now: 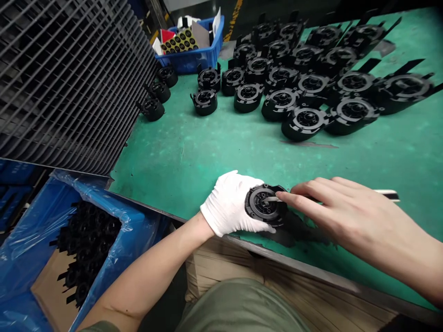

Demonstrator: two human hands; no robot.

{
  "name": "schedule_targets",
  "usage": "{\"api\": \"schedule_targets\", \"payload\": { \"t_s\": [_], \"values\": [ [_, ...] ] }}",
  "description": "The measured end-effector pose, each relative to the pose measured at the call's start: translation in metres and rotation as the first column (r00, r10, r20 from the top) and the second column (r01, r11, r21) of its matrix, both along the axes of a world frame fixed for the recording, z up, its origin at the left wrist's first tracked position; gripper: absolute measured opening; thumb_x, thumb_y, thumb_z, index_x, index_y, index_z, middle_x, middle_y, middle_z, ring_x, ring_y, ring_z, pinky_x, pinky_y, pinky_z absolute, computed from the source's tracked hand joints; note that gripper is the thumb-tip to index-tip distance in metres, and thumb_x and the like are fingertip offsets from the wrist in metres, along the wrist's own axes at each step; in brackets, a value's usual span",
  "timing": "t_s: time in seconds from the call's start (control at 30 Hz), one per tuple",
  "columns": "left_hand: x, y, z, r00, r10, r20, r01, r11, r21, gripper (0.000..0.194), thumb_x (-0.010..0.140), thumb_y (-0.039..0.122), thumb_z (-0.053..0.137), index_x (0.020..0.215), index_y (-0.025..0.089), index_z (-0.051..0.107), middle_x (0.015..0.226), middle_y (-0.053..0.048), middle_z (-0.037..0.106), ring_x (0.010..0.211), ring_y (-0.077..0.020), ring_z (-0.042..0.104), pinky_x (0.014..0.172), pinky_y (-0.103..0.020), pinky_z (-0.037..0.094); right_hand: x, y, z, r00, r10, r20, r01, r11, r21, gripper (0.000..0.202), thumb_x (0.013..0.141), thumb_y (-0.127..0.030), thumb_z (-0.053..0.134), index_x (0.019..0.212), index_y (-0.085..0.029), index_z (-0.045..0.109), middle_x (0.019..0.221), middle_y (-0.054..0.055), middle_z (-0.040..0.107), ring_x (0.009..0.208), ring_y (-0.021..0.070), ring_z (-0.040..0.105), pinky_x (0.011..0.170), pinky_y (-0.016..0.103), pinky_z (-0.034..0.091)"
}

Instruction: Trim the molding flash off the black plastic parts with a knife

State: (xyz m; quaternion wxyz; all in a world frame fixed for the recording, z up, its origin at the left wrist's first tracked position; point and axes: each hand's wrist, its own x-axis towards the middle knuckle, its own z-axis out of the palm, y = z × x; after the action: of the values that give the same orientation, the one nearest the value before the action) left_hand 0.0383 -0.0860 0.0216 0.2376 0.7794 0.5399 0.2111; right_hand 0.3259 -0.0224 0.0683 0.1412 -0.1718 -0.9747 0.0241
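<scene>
The left hand (231, 203), in a white glove, grasps a round black plastic part (263, 204) close to the near edge of the green table mat (194, 152), and the bare right hand (341, 207) pinches a thin flat tool (387, 194) whose tip touches the part's centre. From the part toward 12 o'clock the mat is open up to many similar black parts (304, 87). At 9 o'clock a cardboard box with blue plastic liner (128, 221) holds more black parts, and at 11 o'clock a blue plastic bin (194, 57) holds sheets of black discs.

A broad stretch of bare green mat (207, 152) lies open across mid-frame, above the hands. Rows of black round parts (294, 87) crowd the upper right; a blue bin (194, 57) blocks top centre. A stacked grille (69, 78) walls off the upper left.
</scene>
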Motion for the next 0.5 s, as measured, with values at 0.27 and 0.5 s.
{"api": "schedule_targets", "payload": {
  "t_s": [0.27,0.5],
  "values": [
    [0.001,-0.001,0.002,1.000,0.005,0.003,-0.005,1.000,-0.012,0.086,0.071,0.097,0.096,0.120,0.028,0.084,0.126,-0.011,0.090,0.118,-0.0403,0.088,0.134,-0.066,0.055,-0.006,0.013,0.015,0.995,0.097,0.005,-0.097,0.993,0.072,0.037,0.115,-0.003,0.048,0.139,-0.017,0.073,0.113,0.009,0.077,0.087,0.0218,0.064,0.081,0.038,0.047],
    [0.000,-0.001,0.001,1.000,0.006,-0.001,-0.006,1.000,-0.008,0.086,0.074,0.097,0.093,0.125,0.027,0.083,0.126,-0.012,0.090,0.119,-0.0402,0.088,0.136,-0.067,0.053,0.001,0.013,0.011,0.996,0.086,0.025,-0.086,0.996,-0.004,0.040,0.117,-0.007,0.052,0.149,-0.017,0.073,0.122,0.011,0.078,0.095,0.0223,0.067,0.086,0.038,0.049]
  ]
}}
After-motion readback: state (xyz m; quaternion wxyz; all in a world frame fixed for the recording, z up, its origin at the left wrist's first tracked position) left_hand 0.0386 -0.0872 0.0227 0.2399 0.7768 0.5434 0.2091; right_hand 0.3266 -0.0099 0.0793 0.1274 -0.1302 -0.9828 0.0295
